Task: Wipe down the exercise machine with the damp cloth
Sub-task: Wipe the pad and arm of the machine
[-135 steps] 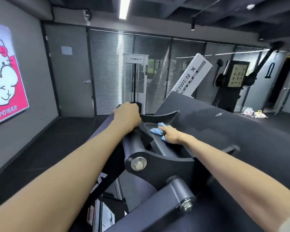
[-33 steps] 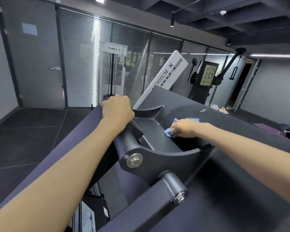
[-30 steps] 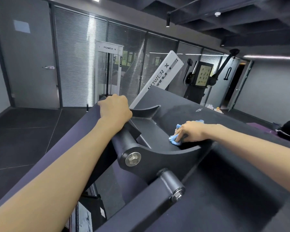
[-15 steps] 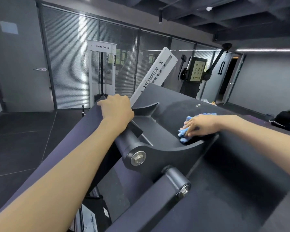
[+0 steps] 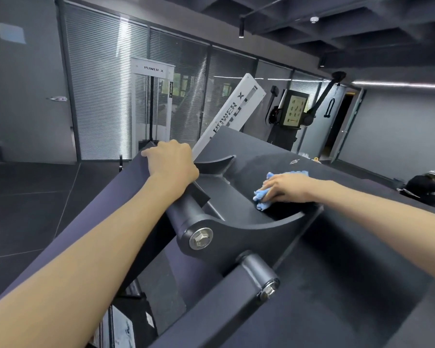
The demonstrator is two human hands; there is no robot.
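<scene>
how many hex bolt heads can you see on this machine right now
2. One silver hex bolt sits on the curved black bracket's pivot; a second silver bolt caps the lower grey cylinder. Others may be hidden.

Blue cloth [image 5: 263,194] on dark machine panel [image 5: 337,247]

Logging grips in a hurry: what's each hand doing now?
Left hand: curled over the machine's edge.
Right hand: fingers fairly straight, pressing the cloth down.
</scene>
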